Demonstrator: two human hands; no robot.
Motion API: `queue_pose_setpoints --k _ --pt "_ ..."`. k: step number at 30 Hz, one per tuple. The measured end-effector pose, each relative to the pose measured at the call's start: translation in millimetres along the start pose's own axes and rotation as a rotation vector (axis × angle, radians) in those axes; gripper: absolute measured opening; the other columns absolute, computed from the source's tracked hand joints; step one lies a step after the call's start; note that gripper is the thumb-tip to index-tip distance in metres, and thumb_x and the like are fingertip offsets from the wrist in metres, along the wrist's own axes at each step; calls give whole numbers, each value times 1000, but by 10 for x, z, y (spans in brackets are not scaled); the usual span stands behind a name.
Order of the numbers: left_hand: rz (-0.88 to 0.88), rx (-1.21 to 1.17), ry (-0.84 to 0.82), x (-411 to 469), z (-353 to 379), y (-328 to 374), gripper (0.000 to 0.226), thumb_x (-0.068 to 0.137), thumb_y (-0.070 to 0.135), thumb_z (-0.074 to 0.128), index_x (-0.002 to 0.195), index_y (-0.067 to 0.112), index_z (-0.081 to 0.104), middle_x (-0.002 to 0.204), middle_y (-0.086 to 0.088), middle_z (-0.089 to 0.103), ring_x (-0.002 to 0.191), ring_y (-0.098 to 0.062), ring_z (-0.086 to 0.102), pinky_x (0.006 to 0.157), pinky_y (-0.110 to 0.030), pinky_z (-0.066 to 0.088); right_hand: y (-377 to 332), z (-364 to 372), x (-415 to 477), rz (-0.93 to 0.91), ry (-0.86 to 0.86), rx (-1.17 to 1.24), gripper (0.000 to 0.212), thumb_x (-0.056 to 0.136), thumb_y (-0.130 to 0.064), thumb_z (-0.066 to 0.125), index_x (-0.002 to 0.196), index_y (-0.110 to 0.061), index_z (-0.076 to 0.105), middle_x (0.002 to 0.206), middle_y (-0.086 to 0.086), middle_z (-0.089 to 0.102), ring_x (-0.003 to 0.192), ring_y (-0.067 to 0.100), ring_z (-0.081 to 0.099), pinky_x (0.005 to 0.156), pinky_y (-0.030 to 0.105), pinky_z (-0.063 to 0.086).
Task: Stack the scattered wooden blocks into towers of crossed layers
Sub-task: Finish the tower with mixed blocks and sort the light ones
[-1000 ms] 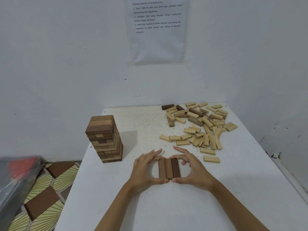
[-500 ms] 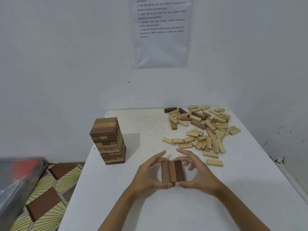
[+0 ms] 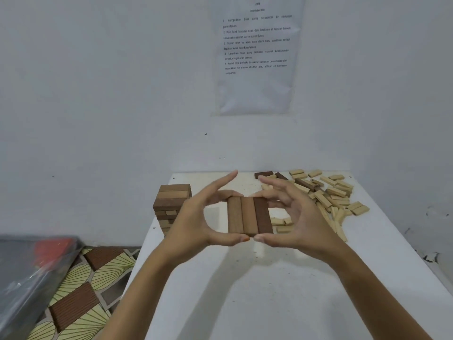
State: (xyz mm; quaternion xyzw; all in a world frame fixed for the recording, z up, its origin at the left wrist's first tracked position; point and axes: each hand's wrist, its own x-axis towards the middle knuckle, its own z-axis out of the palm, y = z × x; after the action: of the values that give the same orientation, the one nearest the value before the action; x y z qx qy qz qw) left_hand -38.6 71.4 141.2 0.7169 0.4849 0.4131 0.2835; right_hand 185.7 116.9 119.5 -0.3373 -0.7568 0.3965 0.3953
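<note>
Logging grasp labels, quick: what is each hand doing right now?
Left hand: holding the row of three wooden blocks by its ends.
Right hand: holding the same row, opposite side.

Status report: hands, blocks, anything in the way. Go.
Left hand and right hand pinch block row between them, off the table. Tower stands left. Loose pile right, out of the way.

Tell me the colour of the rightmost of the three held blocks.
Dark brown: the rightmost block of the three held blocks, head view.

Three side-by-side brown blocks (image 3: 250, 215) between left hand (image 3: 193, 224) and right hand (image 3: 302, 222), above white table (image 3: 269, 303), tower (image 3: 172, 200) at left
</note>
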Motion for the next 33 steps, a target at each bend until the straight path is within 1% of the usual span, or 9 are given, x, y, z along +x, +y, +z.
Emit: queue_pose_setpoints --k 4,6,8,10,11,14,17,26,33 --pt "22 32 37 8 -293 30 101 59 20 90 145 31 38 113 12 68 117 -10 59 105 -31 41 -136 153 225 -39 -6 13 91 61 -14 91 137 -32 44 119 -6 66 121 18 55 100 26 41" --pt "7 36 44 1 -432 -12 101 59 17 91 144 33 40 114 11 68 115 -10 60 101 -34 46 -194 259 337 -62 -11 -1 91 61 -17 92 137 -32 44 118 -8 66 121 16 55 99 27 42" --pt "-21 24 52 -13 -571 -70 101 58 14 90 143 34 41 115 10 68 113 -10 62 94 -24 49 -241 377 443 -79 -20 -5 91 61 -18 92 137 -32 44 117 -10 66 122 14 54 100 29 43" --pt "-32 44 67 -27 -713 -142 100 57 15 90 143 31 40 115 13 68 114 -3 60 92 -8 41 -278 504 549 -85 -30 -6 91 61 -20 92 137 -34 43 116 -14 66 122 9 53 100 25 42" --pt "-33 64 69 -32 -784 -183 101 57 18 91 143 32 40 115 15 68 117 -1 57 95 -5 35 -288 569 602 -85 -35 -9 91 61 -21 92 136 -35 43 116 -15 66 121 6 53 100 22 42" --pt "-39 96 62 -30 -983 -360 100 59 35 91 144 35 38 120 16 66 128 -3 49 104 -16 26 -288 751 773 -82 -53 -4 90 61 -23 92 136 -38 42 115 -15 65 120 3 53 101 24 40" --pt "-56 122 74 -15 -1139 -528 97 58 43 86 143 33 40 122 15 65 130 -5 48 106 -22 25 -262 913 946 -73 -74 1 90 62 -27 91 135 -41 42 117 -16 64 120 0 51 103 25 38" --pt "-123 136 59 53 -1336 -907 98 57 47 86 143 32 40 123 16 65 130 -5 47 108 -27 26 -68 1217 1207 -11 -108 15 88 63 -31 90 136 -40 41 116 -18 62 116 -3 51 105 24 36" --pt "-146 102 39 102 -1288 -1039 98 57 44 86 142 31 41 122 17 65 130 -1 46 107 -20 24 54 1245 1238 32 -114 -14 86 64 -33 89 135 -40 41 114 -22 62 116 -5 49 102 20 35"
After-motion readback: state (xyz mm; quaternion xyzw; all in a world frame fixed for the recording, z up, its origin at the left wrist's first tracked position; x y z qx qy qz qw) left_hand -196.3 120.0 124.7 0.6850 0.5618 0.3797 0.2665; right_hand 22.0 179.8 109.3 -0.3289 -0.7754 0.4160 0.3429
